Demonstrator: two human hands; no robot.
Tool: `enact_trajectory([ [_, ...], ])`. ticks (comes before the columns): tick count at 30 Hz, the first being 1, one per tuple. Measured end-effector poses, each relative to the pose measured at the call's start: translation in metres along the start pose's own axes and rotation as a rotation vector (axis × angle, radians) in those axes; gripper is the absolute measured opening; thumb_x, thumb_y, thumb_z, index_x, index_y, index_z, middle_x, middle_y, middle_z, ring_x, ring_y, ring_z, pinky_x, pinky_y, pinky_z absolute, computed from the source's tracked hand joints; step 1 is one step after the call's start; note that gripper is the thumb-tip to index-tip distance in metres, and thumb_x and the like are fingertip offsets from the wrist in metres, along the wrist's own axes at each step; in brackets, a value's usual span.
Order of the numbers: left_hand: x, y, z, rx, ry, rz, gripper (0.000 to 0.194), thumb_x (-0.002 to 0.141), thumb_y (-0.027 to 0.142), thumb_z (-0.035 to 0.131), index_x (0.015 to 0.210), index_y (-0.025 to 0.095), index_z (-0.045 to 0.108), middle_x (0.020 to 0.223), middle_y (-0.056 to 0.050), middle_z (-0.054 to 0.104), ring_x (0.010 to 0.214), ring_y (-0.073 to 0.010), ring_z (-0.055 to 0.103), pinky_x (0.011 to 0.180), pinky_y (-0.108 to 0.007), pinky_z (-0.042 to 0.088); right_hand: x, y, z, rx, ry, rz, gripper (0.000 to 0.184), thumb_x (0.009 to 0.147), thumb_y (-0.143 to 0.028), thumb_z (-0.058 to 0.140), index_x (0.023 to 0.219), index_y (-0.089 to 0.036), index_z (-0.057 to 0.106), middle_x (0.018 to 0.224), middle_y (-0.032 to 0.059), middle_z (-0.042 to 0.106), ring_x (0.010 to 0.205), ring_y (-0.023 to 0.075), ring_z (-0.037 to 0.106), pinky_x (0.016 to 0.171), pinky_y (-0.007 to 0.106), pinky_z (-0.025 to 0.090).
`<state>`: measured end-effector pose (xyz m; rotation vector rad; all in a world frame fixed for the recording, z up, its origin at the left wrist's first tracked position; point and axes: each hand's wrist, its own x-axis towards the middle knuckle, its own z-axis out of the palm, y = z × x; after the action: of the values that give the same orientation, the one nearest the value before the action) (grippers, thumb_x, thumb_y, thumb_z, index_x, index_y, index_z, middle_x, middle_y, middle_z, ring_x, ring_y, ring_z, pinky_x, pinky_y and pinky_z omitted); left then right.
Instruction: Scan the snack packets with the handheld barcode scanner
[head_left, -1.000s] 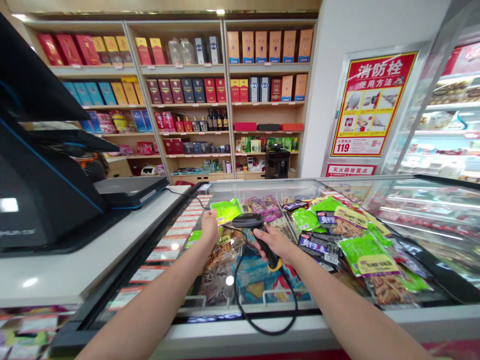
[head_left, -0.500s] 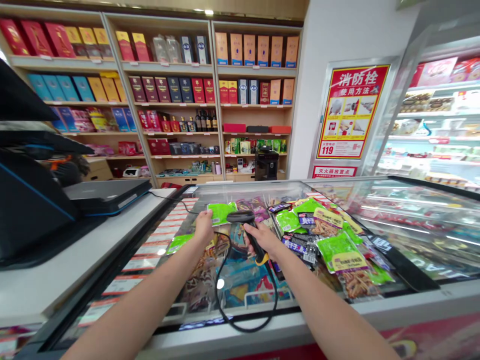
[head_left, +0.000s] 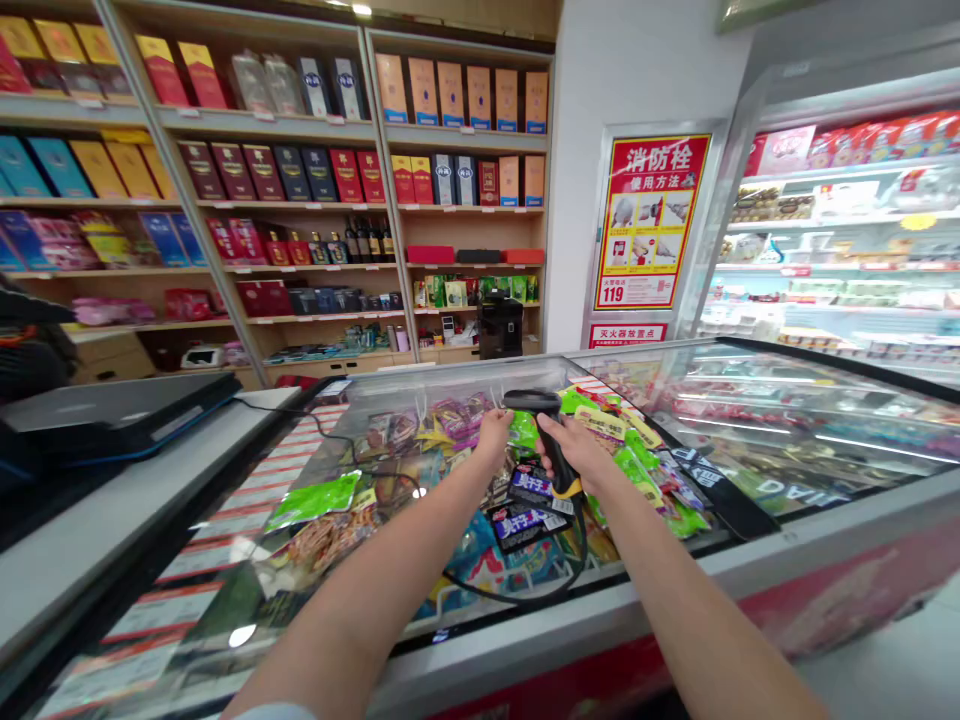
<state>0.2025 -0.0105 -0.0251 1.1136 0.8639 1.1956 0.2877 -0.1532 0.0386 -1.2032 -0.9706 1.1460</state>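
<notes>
Compared with a moment ago, my view has swung right and both hands have moved further out over the glass-topped chest freezer (head_left: 525, 640), closer together too. My right hand (head_left: 577, 450) is wrapped tight around the black barcode scanner (head_left: 531, 401), head pointing left at the far end of the freezer, yellow collar showing under my fist. My left hand (head_left: 493, 438) is pinched shut, and it looks like it's on the green snack packet (head_left: 523, 432) just beside the scanner, but my fingers and the scanner hide a lot, so I can't say for sure. The scanner's black cord (head_left: 525, 595) droops toward the near edge, over the black-and-purple snack packets (head_left: 525, 525).
</notes>
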Motion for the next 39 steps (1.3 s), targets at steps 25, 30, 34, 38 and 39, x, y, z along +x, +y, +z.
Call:
enact_trajectory([
  [25, -0.053, 0.126, -0.330, 1.542, -0.062, -0.152, 0.052, 0.040, 0.031, 0.075, 0.091, 0.021, 0.069, 0.099, -0.007, 0.071, 0.096, -0.0269, 0.064, 0.082, -0.030, 0.047, 0.019, 0.023, 0.068, 0.034, -0.151, 0.071, 0.028, 0.083, -0.042, 0.060, 0.076, -0.020, 0.045, 0.050, -0.0058, 0.054, 0.034, 0.0072, 0.046, 0.031, 0.018, 0.039],
  [30, -0.052, 0.119, -0.328, 1.625, -0.051, -0.183, 0.046, 0.040, 0.034, 0.076, 0.081, 0.018, 0.068, 0.091, -0.009, 0.071, 0.089, -0.0286, 0.065, 0.075, -0.031, 0.048, 0.030, 0.027, 0.106, 0.003, -0.248, 0.098, 0.029, 0.082, -0.044, 0.060, 0.076, -0.019, 0.047, 0.050, -0.0055, 0.054, 0.034, 0.0076, 0.047, 0.031, 0.019, 0.039],
  [34, -0.045, 0.120, -0.324, 1.573, 0.030, -0.213, 0.053, 0.034, 0.030, 0.077, 0.085, 0.018, 0.066, 0.088, -0.009, 0.071, 0.085, -0.0273, 0.065, 0.069, -0.029, 0.048, 0.037, 0.031, 0.128, -0.002, -0.313, 0.100, 0.030, 0.080, -0.045, 0.062, 0.076, -0.019, 0.047, 0.050, -0.0059, 0.054, 0.035, 0.0078, 0.047, 0.032, 0.019, 0.040],
  [38, -0.039, 0.122, -0.330, 1.450, 0.056, -0.310, 0.041, 0.038, 0.029, 0.075, 0.075, 0.018, 0.063, 0.064, -0.004, 0.064, 0.065, -0.0227, 0.061, 0.057, -0.029, 0.045, 0.039, 0.044, 0.137, -0.014, -0.326, 0.118, 0.031, 0.081, -0.047, 0.059, 0.076, -0.020, 0.045, 0.049, -0.0063, 0.053, 0.034, 0.0080, 0.046, 0.032, 0.020, 0.040],
  [39, -0.038, 0.122, -0.332, 1.427, 0.040, -0.338, 0.034, 0.039, 0.030, 0.074, 0.068, 0.018, 0.062, 0.056, -0.002, 0.060, 0.059, -0.0213, 0.058, 0.054, -0.029, 0.044, 0.039, 0.048, 0.137, -0.019, -0.325, 0.124, 0.031, 0.081, -0.048, 0.058, 0.077, -0.020, 0.045, 0.048, -0.0066, 0.053, 0.034, 0.0081, 0.046, 0.032, 0.020, 0.040],
])
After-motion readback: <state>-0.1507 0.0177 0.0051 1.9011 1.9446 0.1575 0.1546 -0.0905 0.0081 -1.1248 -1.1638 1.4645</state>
